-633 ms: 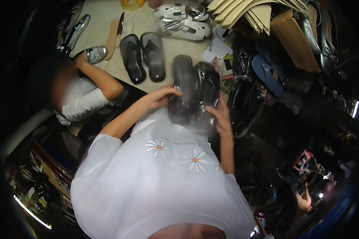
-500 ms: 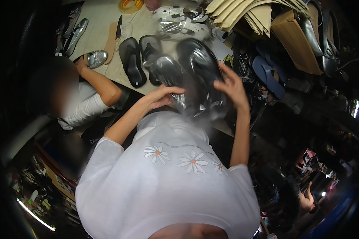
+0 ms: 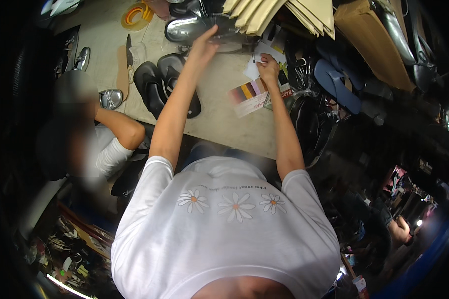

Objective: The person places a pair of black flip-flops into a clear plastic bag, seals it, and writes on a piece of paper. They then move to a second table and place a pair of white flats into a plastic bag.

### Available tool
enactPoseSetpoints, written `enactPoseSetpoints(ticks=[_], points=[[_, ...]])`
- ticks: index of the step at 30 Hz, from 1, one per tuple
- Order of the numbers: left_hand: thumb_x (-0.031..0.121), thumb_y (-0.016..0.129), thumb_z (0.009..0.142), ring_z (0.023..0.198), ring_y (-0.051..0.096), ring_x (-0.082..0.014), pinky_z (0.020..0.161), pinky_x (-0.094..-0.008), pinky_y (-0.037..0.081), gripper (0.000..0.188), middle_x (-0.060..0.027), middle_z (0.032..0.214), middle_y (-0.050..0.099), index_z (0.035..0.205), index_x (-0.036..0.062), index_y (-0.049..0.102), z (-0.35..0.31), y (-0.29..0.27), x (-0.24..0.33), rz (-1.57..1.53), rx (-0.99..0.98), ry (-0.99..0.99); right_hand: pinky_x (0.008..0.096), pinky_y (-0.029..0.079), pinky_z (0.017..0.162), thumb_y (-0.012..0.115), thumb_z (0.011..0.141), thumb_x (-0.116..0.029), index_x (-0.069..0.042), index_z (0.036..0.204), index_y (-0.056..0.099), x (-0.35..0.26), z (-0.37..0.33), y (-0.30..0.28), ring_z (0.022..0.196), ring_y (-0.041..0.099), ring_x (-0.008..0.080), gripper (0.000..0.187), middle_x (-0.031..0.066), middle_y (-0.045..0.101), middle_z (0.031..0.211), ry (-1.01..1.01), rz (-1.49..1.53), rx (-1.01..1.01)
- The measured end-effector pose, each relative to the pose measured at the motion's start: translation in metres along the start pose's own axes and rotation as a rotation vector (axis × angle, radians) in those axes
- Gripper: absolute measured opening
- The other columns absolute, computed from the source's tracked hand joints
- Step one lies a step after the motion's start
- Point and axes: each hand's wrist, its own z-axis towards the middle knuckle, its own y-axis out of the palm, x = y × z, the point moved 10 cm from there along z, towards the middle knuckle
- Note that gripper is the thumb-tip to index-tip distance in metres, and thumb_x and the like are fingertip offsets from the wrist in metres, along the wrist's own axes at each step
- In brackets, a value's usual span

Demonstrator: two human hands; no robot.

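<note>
Toward the far edge of the table lie black sandals in a clear plastic bag (image 3: 182, 30). My left hand (image 3: 203, 46) is on the near side of this bag, a finger stretched over the plastic; its other fingers are partly hidden. My right hand (image 3: 268, 71) is closed at the edge of a white sheet of paper (image 3: 253, 65), fingers curled, and what they pinch is too small to make out. Below its wrist lies a card with coloured swatches (image 3: 249, 93). Between my arms and the co-worker, a pair of unwrapped black thong sandals (image 3: 148, 87) stands on the table, partly behind my left forearm.
A stack of cream folded sheets (image 3: 277, 15) overhangs the far right, beside a cardboard box (image 3: 371, 35). Blue flip-flops (image 3: 336, 84) lie at the right. Tape rolls (image 3: 136, 16) and a knife (image 3: 129, 52) are at the far left. A co-worker's arm (image 3: 119, 125) rests at the left.
The bagged black sandals moved from close to my body to the far part of the table. My left hand went with them; my right hand left the bag and reached the white paper.
</note>
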Motion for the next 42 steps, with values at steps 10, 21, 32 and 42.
enactPoseSetpoints(ticks=[10,21,32,42], points=[[0.031,0.079,0.075,0.059,0.058,-0.0167,0.049,-0.0236,0.043,0.040,-0.0052,0.086,0.065,0.100,0.0071,0.060,0.019,-0.021,0.028,0.268,0.504,0.200,0.0431,0.052,0.081,0.058,0.080,-0.002,-0.003,0.109,0.055,-0.036,0.008,0.034,0.094,0.062,0.0331,0.029,0.0195,0.062,0.099,-0.011,-0.465,0.069],[0.035,0.086,0.067,0.061,0.051,-0.0151,0.064,-0.0278,0.053,0.041,-0.0041,0.068,0.055,0.080,0.0083,0.058,0.023,-0.040,0.045,0.221,0.391,0.014,0.0282,0.051,0.075,0.068,0.079,-0.014,-0.001,0.100,0.063,-0.026,-0.095,-0.009,0.086,0.064,0.0185,0.026,0.0118,0.066,0.093,0.106,0.411,-0.047],[0.015,0.069,0.084,0.086,0.057,-0.0101,0.075,-0.0225,0.045,0.039,-0.0020,0.096,0.059,0.117,0.0043,0.052,-0.215,-0.099,-0.022,0.639,0.394,0.078,0.0354,0.040,0.100,0.054,0.077,0.000,0.006,0.134,0.043,-0.116,-0.279,-0.060,0.109,0.054,0.0224,0.058,0.0133,0.056,0.115,0.290,1.216,-0.415],[0.050,0.079,0.066,0.086,0.065,-0.0363,0.075,-0.0443,0.050,0.062,-0.0193,0.083,0.066,0.099,0.0005,0.059,-0.188,-0.141,0.107,1.790,0.711,0.303,0.0323,0.041,0.087,0.058,0.093,-0.014,-0.001,0.131,0.047,-0.129,-0.280,-0.122,0.090,0.052,0.0138,0.041,0.0027,0.056,0.095,0.148,1.359,-0.201]])
